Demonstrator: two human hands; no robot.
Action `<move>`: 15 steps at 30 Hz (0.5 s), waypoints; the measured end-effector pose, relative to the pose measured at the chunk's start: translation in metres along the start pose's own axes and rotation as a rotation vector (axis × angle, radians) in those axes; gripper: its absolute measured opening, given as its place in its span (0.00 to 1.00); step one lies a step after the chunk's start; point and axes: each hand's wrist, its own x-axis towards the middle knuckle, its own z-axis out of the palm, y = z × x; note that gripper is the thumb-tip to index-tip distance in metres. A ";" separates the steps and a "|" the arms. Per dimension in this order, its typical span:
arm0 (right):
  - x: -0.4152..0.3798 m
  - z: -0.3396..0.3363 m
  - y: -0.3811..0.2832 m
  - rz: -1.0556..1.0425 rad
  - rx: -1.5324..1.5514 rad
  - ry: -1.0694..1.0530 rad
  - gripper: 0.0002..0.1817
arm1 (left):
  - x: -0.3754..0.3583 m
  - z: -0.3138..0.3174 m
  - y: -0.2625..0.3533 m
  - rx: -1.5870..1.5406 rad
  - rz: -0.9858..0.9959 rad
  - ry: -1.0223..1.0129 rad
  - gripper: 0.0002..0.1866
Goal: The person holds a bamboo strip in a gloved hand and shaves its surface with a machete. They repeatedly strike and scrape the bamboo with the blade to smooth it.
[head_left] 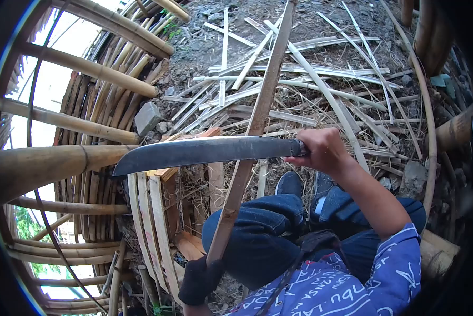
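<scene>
My right hand [323, 147] is wrapped around the handle of a machete [194, 155]. Its long dark blade points left and lies across a bamboo strip [270, 87], hiding a short stretch of it. The strip runs slanting from the top of the view down to my left hand [200, 282], which wears a black glove and is closed around its lower end. Below the blade, the strip passes in front of my bent knee. Beneath the blade's tip stand several pale slats [155, 226] beside a small wooden frame [165, 181].
Many split bamboo strips [299, 71] and shavings lie scattered on the soil ahead. Thick bamboo poles [99, 73] form a structure on the left, with a grey stone block [147, 118] near it. Another rock [414, 179] and bamboo poles [455, 134] are at the right.
</scene>
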 end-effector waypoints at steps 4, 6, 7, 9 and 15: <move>0.004 -0.005 -0.030 0.021 0.112 -0.003 0.27 | 0.008 0.003 -0.025 -0.145 0.023 -0.007 0.13; 0.007 -0.014 -0.044 -0.077 0.184 -0.018 0.26 | 0.007 0.006 -0.028 -0.103 0.050 0.021 0.13; 0.007 -0.010 -0.035 -0.072 0.181 -0.020 0.26 | 0.006 0.005 -0.026 -0.102 0.050 0.016 0.13; 0.005 0.001 -0.005 -0.068 0.104 0.082 0.26 | 0.003 0.002 -0.017 -0.037 0.018 -0.005 0.13; 0.002 -0.007 -0.023 0.113 0.090 -0.029 0.26 | 0.007 0.005 -0.028 -0.062 0.064 0.041 0.14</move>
